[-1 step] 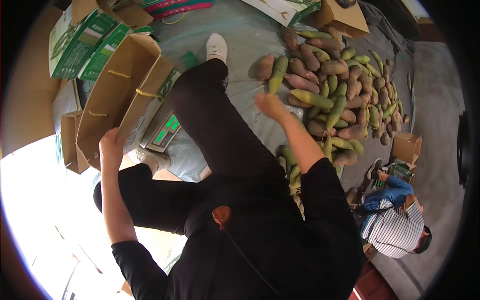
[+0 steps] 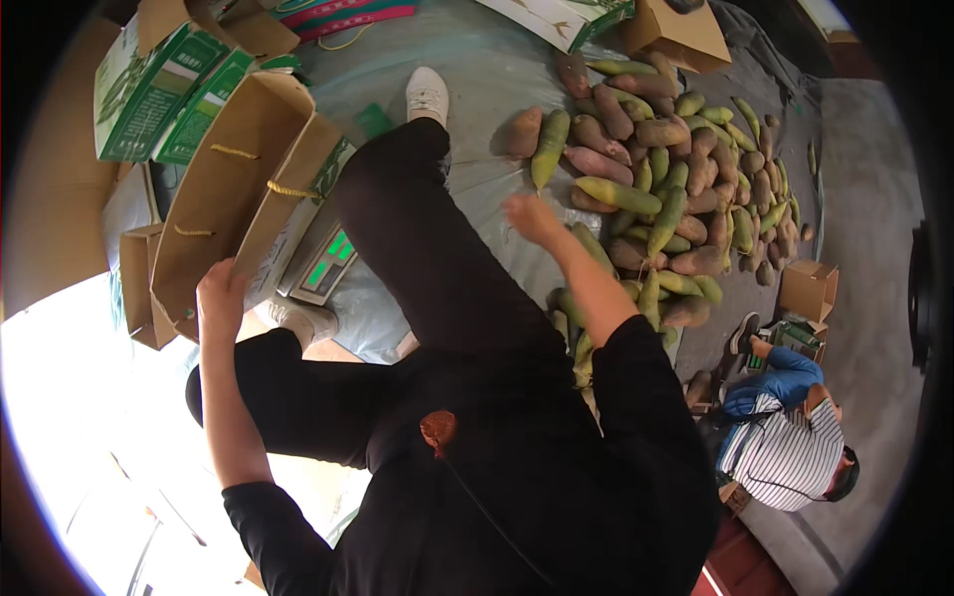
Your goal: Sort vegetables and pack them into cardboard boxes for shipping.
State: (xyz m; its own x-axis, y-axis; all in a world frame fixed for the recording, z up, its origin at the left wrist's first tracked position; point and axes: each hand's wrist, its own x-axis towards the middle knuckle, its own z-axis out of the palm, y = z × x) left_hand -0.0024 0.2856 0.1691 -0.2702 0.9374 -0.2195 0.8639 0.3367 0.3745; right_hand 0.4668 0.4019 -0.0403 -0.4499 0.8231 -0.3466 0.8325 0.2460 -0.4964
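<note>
My left hand (image 2: 221, 295) is closed on the near rim of a tall open cardboard carrier box (image 2: 211, 184) with yellow rope handles. The box tilts beside a scale (image 2: 326, 266) with lit green displays and partly hides it. Over the grey plastic sheet, my right hand (image 2: 533, 221) hangs at the left edge of a heap of roots, its fingers loosely bent and nothing visible in them. Closest to it are a long green radish (image 2: 551, 147) and another green radish (image 2: 616, 195). Reddish-brown roots (image 2: 600, 165) lie mixed among them.
Green printed boxes (image 2: 164, 94) stand at the far left, a pink-and-green bag (image 2: 348, 18) at the back. An open cardboard box (image 2: 686, 40) sits behind the heap. To the right, a person in a striped shirt (image 2: 785, 452) crouches near another carton (image 2: 807, 290).
My right hand has shifted very slightly left and down. My left hand stays on the box rim.
</note>
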